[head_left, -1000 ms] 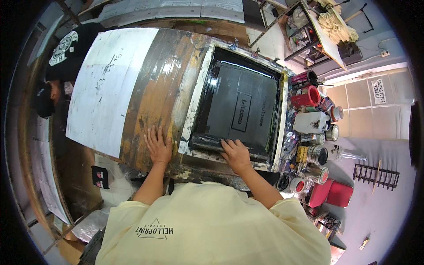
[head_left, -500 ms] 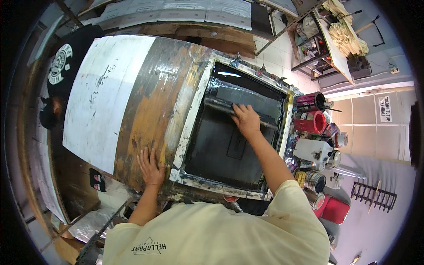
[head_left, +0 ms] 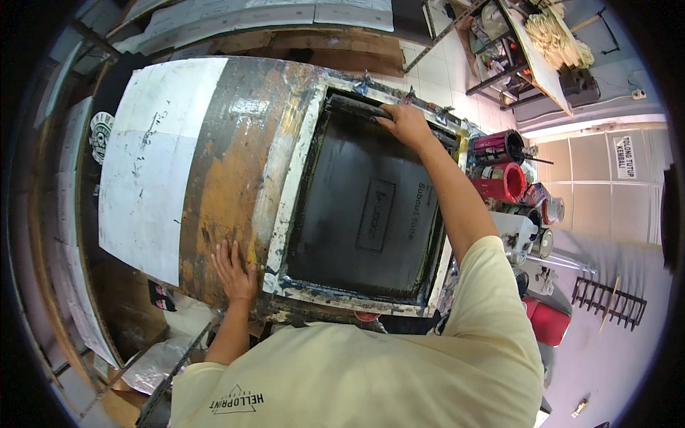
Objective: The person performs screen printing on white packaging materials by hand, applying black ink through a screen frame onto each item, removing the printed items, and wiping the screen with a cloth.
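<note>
A screen-printing frame with paint-smeared white edges lies flat on the stained worktable. Faint outlined lettering shows through its dark mesh. My right hand is closed around a long black squeegee, which sits against the far end inside the frame. Part of the squeegee is hidden under that hand and forearm. To the left of the frame's near corner, my left hand rests flat on the brown tabletop, fingers spread and holding nothing.
White sheets cover the table's left part. Ink-stained tins, including a red one, and a white jug crowd the frame's right side. Small clamps stand along the far edge. A person's dark shirt shows at the far left.
My right hand has pushed the squeegee away from me to the far end of the frame, uncovering more mesh and its lettering. My left hand stays on the table. The view has shifted slightly.
</note>
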A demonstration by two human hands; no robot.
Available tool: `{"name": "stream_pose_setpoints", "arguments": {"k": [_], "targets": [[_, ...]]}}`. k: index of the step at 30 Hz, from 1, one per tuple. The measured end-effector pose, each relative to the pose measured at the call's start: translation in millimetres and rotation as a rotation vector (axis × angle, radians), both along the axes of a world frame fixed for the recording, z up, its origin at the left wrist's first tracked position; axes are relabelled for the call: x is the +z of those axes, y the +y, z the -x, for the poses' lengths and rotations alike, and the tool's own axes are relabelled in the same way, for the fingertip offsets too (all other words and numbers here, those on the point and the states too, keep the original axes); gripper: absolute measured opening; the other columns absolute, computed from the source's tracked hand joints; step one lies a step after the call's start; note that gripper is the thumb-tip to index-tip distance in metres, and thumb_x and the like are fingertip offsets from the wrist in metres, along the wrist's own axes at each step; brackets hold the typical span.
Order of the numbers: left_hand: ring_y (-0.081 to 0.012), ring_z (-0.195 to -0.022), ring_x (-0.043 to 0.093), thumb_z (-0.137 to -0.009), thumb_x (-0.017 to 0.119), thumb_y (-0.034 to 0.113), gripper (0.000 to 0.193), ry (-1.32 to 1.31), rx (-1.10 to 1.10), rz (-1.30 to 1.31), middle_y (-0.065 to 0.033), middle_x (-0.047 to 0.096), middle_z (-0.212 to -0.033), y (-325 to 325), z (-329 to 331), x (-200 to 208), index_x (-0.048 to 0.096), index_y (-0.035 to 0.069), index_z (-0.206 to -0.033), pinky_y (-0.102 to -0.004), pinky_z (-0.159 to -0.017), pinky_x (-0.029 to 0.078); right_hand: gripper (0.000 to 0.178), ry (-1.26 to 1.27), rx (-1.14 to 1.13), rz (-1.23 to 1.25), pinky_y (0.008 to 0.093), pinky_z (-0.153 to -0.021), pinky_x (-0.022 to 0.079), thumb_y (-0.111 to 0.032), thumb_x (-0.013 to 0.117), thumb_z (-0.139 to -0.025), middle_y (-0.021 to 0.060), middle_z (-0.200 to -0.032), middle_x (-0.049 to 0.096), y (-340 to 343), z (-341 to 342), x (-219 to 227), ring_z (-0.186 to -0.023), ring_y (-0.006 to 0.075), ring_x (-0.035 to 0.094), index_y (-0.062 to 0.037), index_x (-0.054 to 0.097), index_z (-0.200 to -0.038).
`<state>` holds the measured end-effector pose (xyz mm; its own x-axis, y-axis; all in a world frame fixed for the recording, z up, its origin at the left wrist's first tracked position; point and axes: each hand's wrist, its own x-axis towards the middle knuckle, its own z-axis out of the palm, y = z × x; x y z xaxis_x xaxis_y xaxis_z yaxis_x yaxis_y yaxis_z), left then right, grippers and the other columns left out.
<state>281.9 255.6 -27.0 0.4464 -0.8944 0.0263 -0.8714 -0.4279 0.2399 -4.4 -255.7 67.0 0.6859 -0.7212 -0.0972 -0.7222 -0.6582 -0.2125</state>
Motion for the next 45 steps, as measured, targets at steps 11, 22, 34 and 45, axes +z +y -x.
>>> {"name": "stream_pose_setpoints", "arguments": {"k": [11, 22, 34, 45], "targets": [[-0.0396, -0.155, 0.020, -0.103, 0.036, 0.062, 0.075, -0.009, 0.001, 0.005, -0.0191, 0.030, -0.164, 1.6, 1.7, -1.5, 0.038, 0.012, -0.158, -0.0574, -0.127, 0.011, 0.041, -0.052, 0.036, 0.061, 0.0499, -0.087, 0.055, -0.042, 0.065, -0.096, 0.0162, -0.108, 0.074, 20.4, 4.9, -13.3, -0.103, 0.0374, 0.069, -0.0127, 0.070, -0.123], [-0.0385, -0.155, 0.019, -0.103, 0.041, 0.059, 0.073, 0.008, 0.012, 0.025, -0.0182, 0.031, -0.164, 5.4, 0.9, -3.7, 0.040, 0.011, -0.157, -0.0564, -0.128, 0.009, 0.043, -0.085, 0.023, 0.077, 0.0474, -0.092, 0.054, -0.045, 0.066, -0.095, 0.0137, -0.117, 0.073, 34.7, 11.1, -18.4, -0.111, 0.0351, 0.068, -0.0139, 0.069, -0.125], [-0.0360, -0.156, 0.018, -0.103, 0.040, 0.060, 0.072, 0.000, 0.016, 0.065, -0.0162, 0.032, -0.163, 11.1, -0.1, -11.3, 0.040, 0.013, -0.157, -0.0540, -0.129, 0.007, 0.032, -0.210, 0.024, -0.083, 0.0497, -0.080, 0.052, -0.034, 0.070, -0.094, 0.0240, -0.098, 0.070, 177.1, 30.7, 71.7, -0.094, 0.0441, 0.067, -0.0026, 0.070, -0.102], [-0.0362, -0.155, 0.019, -0.105, 0.039, 0.057, 0.068, 0.041, 0.017, 0.056, -0.0169, 0.032, -0.163, 7.5, 2.1, -7.2, 0.042, 0.011, -0.155, -0.0528, -0.129, 0.007, 0.039, -0.124, -0.014, -0.300, 0.0471, -0.085, 0.056, -0.034, 0.072, -0.091, 0.0145, -0.105, 0.073, 391.3, 58.2, 45.8, -0.101, 0.0367, 0.069, -0.0074, 0.071, -0.120]]}}
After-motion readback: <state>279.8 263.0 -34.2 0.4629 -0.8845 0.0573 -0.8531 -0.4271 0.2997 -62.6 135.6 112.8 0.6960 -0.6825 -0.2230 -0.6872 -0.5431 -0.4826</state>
